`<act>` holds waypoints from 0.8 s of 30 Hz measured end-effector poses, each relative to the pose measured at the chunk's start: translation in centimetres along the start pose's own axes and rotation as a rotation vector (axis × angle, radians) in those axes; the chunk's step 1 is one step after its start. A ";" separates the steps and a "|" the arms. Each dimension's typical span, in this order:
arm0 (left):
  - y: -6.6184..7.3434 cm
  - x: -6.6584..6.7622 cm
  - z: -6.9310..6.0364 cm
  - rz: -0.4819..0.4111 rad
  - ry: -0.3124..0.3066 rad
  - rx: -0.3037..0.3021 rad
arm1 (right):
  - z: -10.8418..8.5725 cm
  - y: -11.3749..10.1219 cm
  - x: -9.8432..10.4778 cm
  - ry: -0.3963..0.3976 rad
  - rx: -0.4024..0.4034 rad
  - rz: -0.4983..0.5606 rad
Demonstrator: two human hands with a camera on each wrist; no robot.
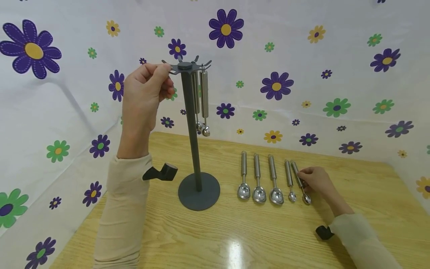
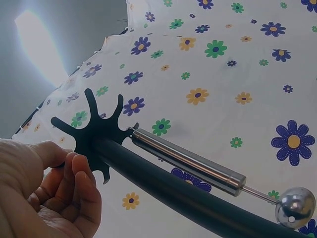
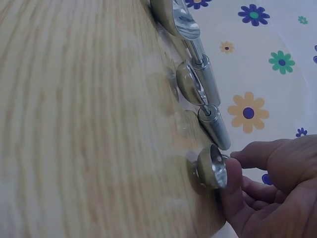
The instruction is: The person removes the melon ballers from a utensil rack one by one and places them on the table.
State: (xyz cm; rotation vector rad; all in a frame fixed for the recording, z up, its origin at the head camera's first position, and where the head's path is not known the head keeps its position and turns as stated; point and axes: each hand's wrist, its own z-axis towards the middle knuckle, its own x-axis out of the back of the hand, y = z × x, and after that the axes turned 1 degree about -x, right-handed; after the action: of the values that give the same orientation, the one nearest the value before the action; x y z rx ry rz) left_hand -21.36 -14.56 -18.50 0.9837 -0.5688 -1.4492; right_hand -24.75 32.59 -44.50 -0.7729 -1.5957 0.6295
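Note:
A dark utensil stand [image 1: 191, 123] rises from a round base, with hooked arms at its top. My left hand [image 1: 144, 87] pinches one arm of the hook ring [image 2: 94, 136] between thumb and fingers. Two small steel scoops [image 1: 204, 95] hang from hooks on the far right of the pole. My right hand [image 1: 317, 181] pinches the handle of the rightmost small scoop [image 1: 306, 198], which lies on the table with its bowl toward me. In the right wrist view this bowl [image 3: 213, 168] shows beside the fingers; much of its handle is hidden.
Left of the right hand, another small scoop [image 1: 292, 196] and three larger scoops [image 1: 259, 194] lie in a row on the wooden table [image 1: 201, 239]. The stand's base [image 1: 199, 201] rests left of them. A flower-patterned cloth [image 1: 285, 48] hangs behind and along the sides.

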 end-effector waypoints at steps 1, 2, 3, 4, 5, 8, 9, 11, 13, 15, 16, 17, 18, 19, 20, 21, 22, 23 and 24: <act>0.0 0.0 0.0 0.003 -0.002 0.001 | 0.0 0.0 0.0 0.004 -0.004 0.003; -0.1 0.0 0.1 0.005 -0.003 0.003 | 0.0 0.0 0.0 0.007 -0.004 0.002; -0.1 0.0 0.1 0.007 -0.005 0.004 | 0.0 -0.1 0.0 0.011 -0.007 0.002; -0.1 0.0 0.1 0.010 -0.007 0.005 | -0.1 -0.1 0.1 0.013 -0.006 0.002; -0.1 0.0 0.2 0.012 -0.008 0.005 | -0.1 -0.1 0.1 0.015 -0.007 0.000; -0.2 0.0 0.3 0.016 -0.009 0.005 | -0.3 -0.4 0.1 0.043 -0.010 -0.039; -0.2 0.0 0.3 0.018 -0.009 0.005 | -0.4 -0.5 0.1 0.061 -0.014 -0.051; -0.2 0.0 0.4 0.020 -0.010 0.004 | -0.5 -1.0 0.1 0.110 -0.012 -0.085; -0.2 0.1 0.5 0.023 -0.008 0.004 | -0.6 -1.6 0.0 0.161 0.012 -0.101; -0.2 0.1 0.6 0.023 -0.006 0.003 | -0.6 -2.7 -0.1 0.188 0.064 -0.074; -0.2 0.2 0.6 0.023 -0.005 0.003 | -0.6 -3.3 -0.1 0.186 0.100 -0.059; -0.2 0.2 0.6 0.022 -0.005 0.002 | -0.6 -4.0 -0.2 0.179 0.139 -0.043; -0.2 0.2 0.7 0.023 -0.004 0.002 | -0.7 -4.7 -0.3 0.164 0.176 -0.026; -0.1 0.2 0.7 0.021 -0.005 0.003 | -0.8 -5.4 -0.5 0.144 0.209 -0.010; -0.1 0.2 0.7 0.020 -0.007 0.003 | -0.8 -6.2 -0.6 0.123 0.242 0.008; -0.1 0.2 0.8 0.019 -0.009 0.003 | -0.9 -7.0 -0.8 0.099 0.268 0.021; -0.1 0.1 0.8 0.019 -0.010 0.003 | -1.0 -7.7 -1.0 0.078 0.291 0.023; -0.1 0.1 0.8 0.017 -0.011 0.005 | -1.1 -8.5 -1.2 0.059 0.311 0.031; -0.1 0.1 0.8 0.017 -0.011 0.006 | -1.1 -9.3 -1.5 0.035 0.331 0.043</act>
State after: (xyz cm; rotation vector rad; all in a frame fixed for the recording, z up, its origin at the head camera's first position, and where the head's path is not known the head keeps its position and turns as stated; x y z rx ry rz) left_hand -22.08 -14.80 -18.19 0.9742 -0.5891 -1.4399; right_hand -24.78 25.50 -38.13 -0.5687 -1.3992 0.8805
